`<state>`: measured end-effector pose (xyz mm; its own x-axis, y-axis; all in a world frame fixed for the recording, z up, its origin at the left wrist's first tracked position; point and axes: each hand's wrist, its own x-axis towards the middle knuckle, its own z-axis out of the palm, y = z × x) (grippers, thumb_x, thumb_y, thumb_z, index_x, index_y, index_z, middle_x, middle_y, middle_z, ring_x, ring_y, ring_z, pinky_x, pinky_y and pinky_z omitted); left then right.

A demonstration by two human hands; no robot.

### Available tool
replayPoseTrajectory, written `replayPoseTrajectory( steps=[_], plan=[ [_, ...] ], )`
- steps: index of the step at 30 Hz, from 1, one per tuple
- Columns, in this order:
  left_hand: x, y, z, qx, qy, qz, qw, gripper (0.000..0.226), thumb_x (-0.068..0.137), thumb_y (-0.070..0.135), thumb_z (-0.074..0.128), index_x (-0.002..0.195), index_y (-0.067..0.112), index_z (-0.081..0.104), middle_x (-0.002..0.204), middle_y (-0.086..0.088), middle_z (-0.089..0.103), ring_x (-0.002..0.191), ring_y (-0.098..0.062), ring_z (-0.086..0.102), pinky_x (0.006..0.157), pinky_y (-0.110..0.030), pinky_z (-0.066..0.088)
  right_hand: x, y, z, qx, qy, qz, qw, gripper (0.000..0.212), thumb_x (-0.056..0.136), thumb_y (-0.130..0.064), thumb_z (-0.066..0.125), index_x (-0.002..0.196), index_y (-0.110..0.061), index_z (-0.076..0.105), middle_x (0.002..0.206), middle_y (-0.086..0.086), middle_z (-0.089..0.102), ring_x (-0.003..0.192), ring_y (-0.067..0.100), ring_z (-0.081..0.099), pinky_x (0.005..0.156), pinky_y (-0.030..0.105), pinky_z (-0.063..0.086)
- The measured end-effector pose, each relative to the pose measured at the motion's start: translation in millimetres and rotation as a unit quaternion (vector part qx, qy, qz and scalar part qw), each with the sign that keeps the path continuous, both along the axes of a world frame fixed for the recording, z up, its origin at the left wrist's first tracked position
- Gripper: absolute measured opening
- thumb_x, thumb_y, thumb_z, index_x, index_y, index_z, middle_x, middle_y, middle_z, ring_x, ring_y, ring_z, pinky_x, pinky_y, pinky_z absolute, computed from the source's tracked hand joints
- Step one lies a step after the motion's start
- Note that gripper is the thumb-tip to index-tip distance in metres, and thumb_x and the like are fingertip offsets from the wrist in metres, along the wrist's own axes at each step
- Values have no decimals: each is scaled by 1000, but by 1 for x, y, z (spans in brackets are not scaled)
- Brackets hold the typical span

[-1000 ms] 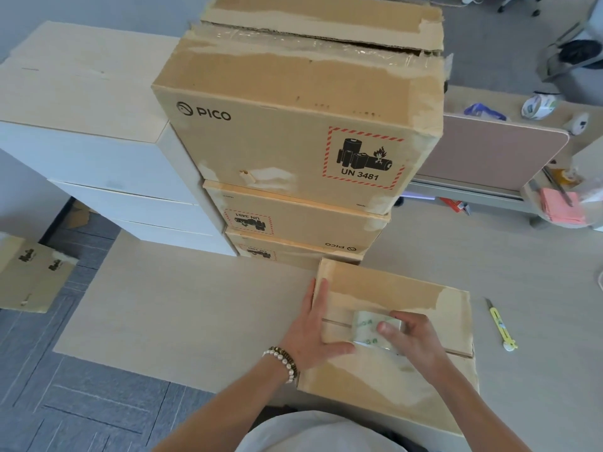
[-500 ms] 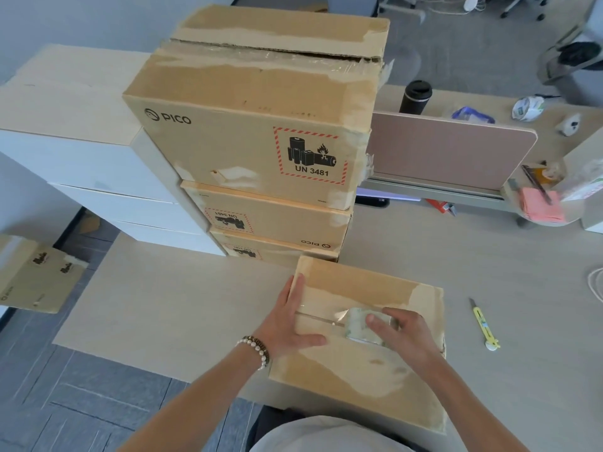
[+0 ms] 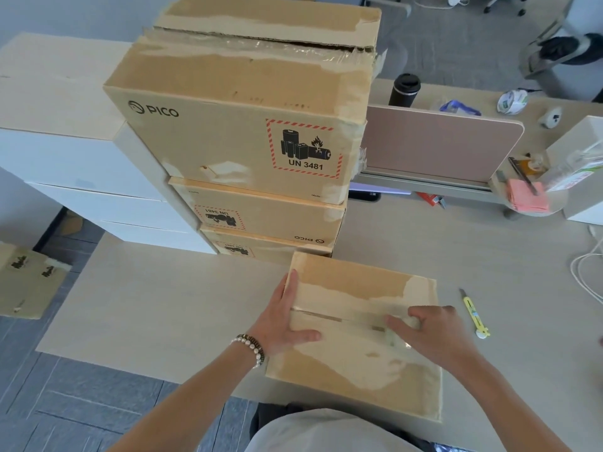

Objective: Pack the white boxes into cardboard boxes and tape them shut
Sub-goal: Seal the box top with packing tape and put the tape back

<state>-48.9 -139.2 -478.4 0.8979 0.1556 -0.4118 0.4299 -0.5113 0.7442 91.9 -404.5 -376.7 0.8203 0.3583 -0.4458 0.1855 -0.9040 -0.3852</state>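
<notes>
The box (image 3: 355,337) under both hands has its flaps closed, and clear tape (image 3: 339,318) runs along the centre seam from the left hand (image 3: 280,321) toward the right hand (image 3: 430,334). The left hand lies flat with straight fingers, pressing the tape's start at the box's left edge. The right hand curls over a tape roll (image 3: 391,337), mostly hidden beneath it, near the right end of the seam. I judge this seam almost taped; cutting the tape is still left.

Beyond the hands stands a stack (image 3: 248,125) of 3 cardboard boxes; the top 1 shows tape over its lid, and I cannot tell for the lower 2. No loose white boxes show, so I cannot say how many remain.

Counts: 4 cardboard boxes on the table, 1 flattened carton (image 3: 26,282) on the floor far left of the left hand, 1 yellow knife (image 3: 474,318) just right of the right hand, 1 roll in hand.
</notes>
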Motion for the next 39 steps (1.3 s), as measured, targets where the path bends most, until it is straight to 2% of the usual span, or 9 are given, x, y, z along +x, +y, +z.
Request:
replayPoseTrajectory(
  steps=[2,4,8,11,16,21,29,33,39],
  plan=[
    [0,0,-2,-2,-1,-2,1000,139,58,82,72,144,48,-32,164,17,-17,151,-1,-8,126,-36,12,-2,-4,5,-92,-65,69,991,47,85,-76,46,64,-34,52,56,-13,49,87,16,64,72,27,44],
    [1,0,-1,5,0,-7,1000,138,59,81,73,143,49,-33,163,18,-19,150,0,-9,125,-36,14,-2,-4,7,-85,-69,59,992,45,84,-78,44,76,-37,60,61,-13,50,96,20,64,77,29,46],
    [1,-1,4,68,21,-26,997,135,61,85,67,139,51,-38,160,16,-31,150,-4,-17,123,-36,18,-2,-1,4,-80,-76,45,993,45,82,-78,46,65,-37,47,66,-8,53,94,23,64,70,29,44],
    [1,-3,5,168,33,-69,983,132,66,92,52,146,36,-37,154,4,-45,145,-18,-36,124,-41,2,-6,1,4,-89,-111,53,988,48,86,-75,47,61,-35,38,60,-11,44,84,22,60,65,27,34],
    [4,-13,13,364,-12,-175,915,115,83,87,24,158,6,-9,162,-13,-28,148,-31,-28,122,-59,-1,-7,0,1,-102,-153,67,981,51,95,-60,45,70,-17,59,55,-6,49,64,21,51,49,19,20],
    [15,-43,16,371,3,-202,906,123,78,90,22,154,1,-14,158,-23,-31,146,-35,-32,120,-59,-11,-7,3,-7,-90,-154,81,981,49,96,-50,47,60,-17,45,50,-5,41,58,24,46,57,30,30],
    [34,-90,11,350,-22,-233,907,126,78,88,28,154,-6,-6,158,-25,-28,147,-38,-29,121,-58,-3,-9,8,-16,-83,-154,73,982,39,89,-44,47,60,-18,44,50,-3,37,61,30,55,59,30,32],
    [35,-93,8,363,-29,-217,906,126,78,90,28,155,-6,2,161,-25,-19,149,-39,-22,121,-59,3,-4,-1,-13,51,-71,30,996,17,74,-39,42,61,-27,43,53,-4,44,61,20,48,59,32,36],
    [36,-94,13,368,-26,-216,904,126,78,91,27,156,-4,-1,162,-22,-21,149,-37,-24,122,-59,2,4,-43,-15,250,127,-81,957,26,80,-34,80,62,-35,62,57,-13,54,56,7,46,55,18,35]
  ],
)
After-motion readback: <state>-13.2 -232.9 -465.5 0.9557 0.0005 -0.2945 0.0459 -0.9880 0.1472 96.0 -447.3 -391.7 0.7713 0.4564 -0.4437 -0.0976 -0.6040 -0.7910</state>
